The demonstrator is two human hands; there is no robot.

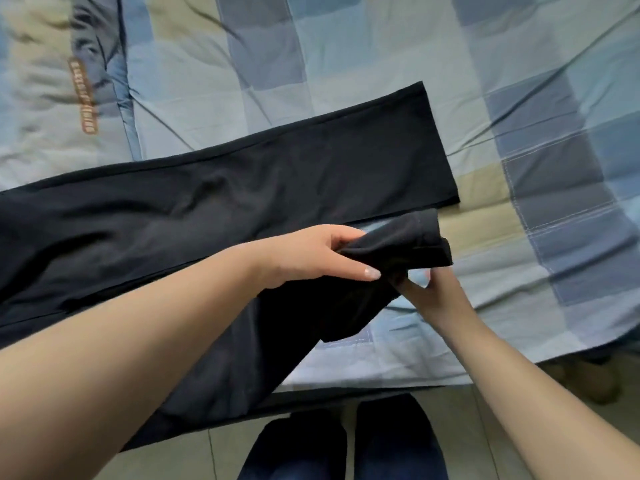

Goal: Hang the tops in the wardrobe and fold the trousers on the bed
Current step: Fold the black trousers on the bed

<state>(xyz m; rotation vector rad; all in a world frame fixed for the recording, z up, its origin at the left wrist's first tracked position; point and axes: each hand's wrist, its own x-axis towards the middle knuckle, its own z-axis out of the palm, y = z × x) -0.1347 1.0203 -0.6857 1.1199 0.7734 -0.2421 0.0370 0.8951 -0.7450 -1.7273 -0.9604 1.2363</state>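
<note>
Trousers (242, 188) lie across the bed (346, 57), one leg flat, the other bunched at its hem, which I lift near the bed's edge. My left hand (311, 254) pinches that hem, thumb under, fingers over; my right hand (429, 292) curls onto the cloth just below, probably to lay this leg on the flat one.

Soft, even daylight falls across the bed (346, 46), casting faint shadows in its creases. Wide-angle distortion bends the bed's edges, detail is slightly blurred throughout, and the black trousers (242, 188) swallow texture.
</note>
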